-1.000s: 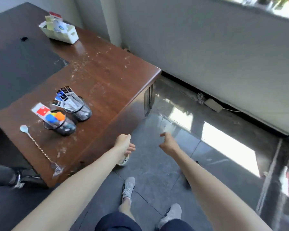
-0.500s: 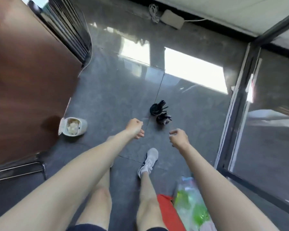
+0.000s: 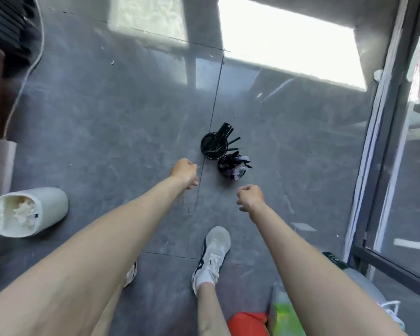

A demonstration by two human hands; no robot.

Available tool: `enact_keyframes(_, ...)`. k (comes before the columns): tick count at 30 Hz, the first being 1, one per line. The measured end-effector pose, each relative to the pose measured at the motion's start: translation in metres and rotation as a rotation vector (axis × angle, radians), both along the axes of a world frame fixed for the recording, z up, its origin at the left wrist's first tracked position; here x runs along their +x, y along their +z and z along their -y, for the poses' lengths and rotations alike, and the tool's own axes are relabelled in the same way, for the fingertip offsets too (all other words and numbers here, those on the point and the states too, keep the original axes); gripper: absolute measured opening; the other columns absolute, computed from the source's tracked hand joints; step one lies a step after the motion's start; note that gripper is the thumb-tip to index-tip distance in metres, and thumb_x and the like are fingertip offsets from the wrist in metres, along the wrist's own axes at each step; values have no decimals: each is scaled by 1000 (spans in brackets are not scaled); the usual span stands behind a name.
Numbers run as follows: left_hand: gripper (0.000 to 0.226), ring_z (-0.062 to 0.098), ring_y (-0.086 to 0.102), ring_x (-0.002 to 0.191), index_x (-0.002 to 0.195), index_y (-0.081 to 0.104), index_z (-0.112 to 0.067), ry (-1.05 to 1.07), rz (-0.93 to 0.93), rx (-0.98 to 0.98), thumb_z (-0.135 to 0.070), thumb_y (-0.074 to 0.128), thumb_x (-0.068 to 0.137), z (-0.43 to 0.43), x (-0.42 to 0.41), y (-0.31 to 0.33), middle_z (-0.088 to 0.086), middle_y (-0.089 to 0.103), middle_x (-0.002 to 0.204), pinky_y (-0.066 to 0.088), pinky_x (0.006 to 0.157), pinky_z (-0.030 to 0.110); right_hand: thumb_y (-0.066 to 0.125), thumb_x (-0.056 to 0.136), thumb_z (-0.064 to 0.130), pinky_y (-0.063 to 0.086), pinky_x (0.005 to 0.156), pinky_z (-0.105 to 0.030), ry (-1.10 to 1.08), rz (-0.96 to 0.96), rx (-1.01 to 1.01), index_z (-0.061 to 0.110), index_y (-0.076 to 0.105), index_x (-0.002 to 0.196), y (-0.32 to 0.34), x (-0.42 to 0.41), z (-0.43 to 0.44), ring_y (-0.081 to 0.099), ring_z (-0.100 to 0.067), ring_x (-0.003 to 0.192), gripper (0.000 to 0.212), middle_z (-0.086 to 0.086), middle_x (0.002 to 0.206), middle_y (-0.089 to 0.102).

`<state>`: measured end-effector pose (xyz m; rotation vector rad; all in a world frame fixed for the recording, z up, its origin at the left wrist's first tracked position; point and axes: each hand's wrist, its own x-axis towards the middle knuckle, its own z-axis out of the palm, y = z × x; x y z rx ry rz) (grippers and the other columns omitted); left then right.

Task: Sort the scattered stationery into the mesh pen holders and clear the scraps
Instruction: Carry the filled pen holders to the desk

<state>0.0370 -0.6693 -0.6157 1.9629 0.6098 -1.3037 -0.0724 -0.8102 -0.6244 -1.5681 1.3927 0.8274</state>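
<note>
Left hand (image 3: 184, 173) and right hand (image 3: 250, 197) are shown with fingers curled and nothing seen held. Two mesh pen holders (image 3: 214, 147) stand side by side on the floor (image 3: 102, 122) at frame centre, above and between the hands. The lower holder is judged nearer the right hand.

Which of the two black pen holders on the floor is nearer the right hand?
The holder with pale pieces among its contents, just beyond the right hand. The farther holder has only long black sticks.
</note>
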Motion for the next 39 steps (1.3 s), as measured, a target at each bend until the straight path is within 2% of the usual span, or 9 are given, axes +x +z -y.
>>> enact_keyframes(6, 18, 24, 58, 68, 115, 40, -16, 8, 63, 21, -13, 37, 97, 25, 15, -70, 12, 55, 87, 42, 51, 27, 37, 95, 0, 38, 45, -24, -295, -47, 92, 9, 49, 84, -60, 11, 21, 48, -16, 47, 18, -6, 59, 48)
enact_keyframes(13, 41, 31, 65, 91, 135, 30, -11, -52, 82, 54, -16, 40, 96, 48, 28, -128, 18, 52, 122, 56, 80, 43, 38, 99, 10, 51, 45, -24, -533, 31, 125, 11, 38, 137, -114, 20, 20, 54, -18, 64, 38, -13, 111, 58)
enact_keyframes(16, 47, 31, 68, 85, 141, 23, -10, -67, 78, 82, -6, 36, 97, 56, 30, -141, 17, 44, 133, 55, 67, 33, 31, 98, 4, 56, 53, -25, -702, 75, 136, 12, 52, 116, -122, 27, 20, 49, -16, 61, 29, 1, 82, 57)
enact_keyframes(19, 47, 23, 61, 57, 140, 27, -6, -100, 101, 116, 1, 32, 94, 55, 31, -146, 21, 48, 132, 54, 51, 29, 20, 95, 6, 37, 107, -40, -934, 147, 163, 16, 39, 74, -125, 29, 25, 27, -18, 52, 30, 7, 42, 46)
enact_keyframes(23, 32, 22, 58, 48, 122, 41, -3, -117, 169, 161, -1, 33, 91, 36, 28, -131, 23, 65, 98, 56, 57, 36, 21, 90, 7, 44, 94, -39, -1063, 150, 182, 21, 33, 69, -112, 23, 28, 25, -19, 47, 28, 8, 43, 42)
enact_keyframes(26, 28, 23, 59, 49, 117, 44, -3, -108, 189, 169, -3, 35, 91, 8, 30, -105, 21, 62, 99, 55, 54, 36, 21, 91, 8, 51, 84, -40, -1093, 140, 132, 21, 36, 68, -81, 25, 17, 38, -11, 51, 30, 8, 40, 46)
enact_keyframes(29, 23, 29, 62, 54, 109, 45, -4, -96, 221, 202, -3, 35, 88, -21, 32, -63, 20, 63, 90, 58, 64, 44, 28, 93, -1, 50, 88, -56, -931, 161, 64, 6, 56, 79, -21, 35, -1, 62, -25, 94, 32, -20, 95, 69)
enact_keyframes(31, 24, 31, 64, 57, 105, 46, -5, -58, 251, 216, -3, 35, 84, -42, 35, -25, 19, 63, 85, 58, 70, 47, 38, 91, -10, 52, 83, -57, -708, 172, 12, -2, 61, 93, 25, 46, -14, 61, -30, 70, 24, -29, 113, 62)
enact_keyframes(39, 26, 24, 60, 43, 100, 56, -2, 151, 354, 166, -6, 40, 80, -112, 51, 223, 12, 62, 58, 56, 54, 33, 50, 85, -11, 58, 61, -43, -344, 301, -2, 5, 66, 85, 272, 84, -37, 60, -27, 50, 22, -12, 83, 65)
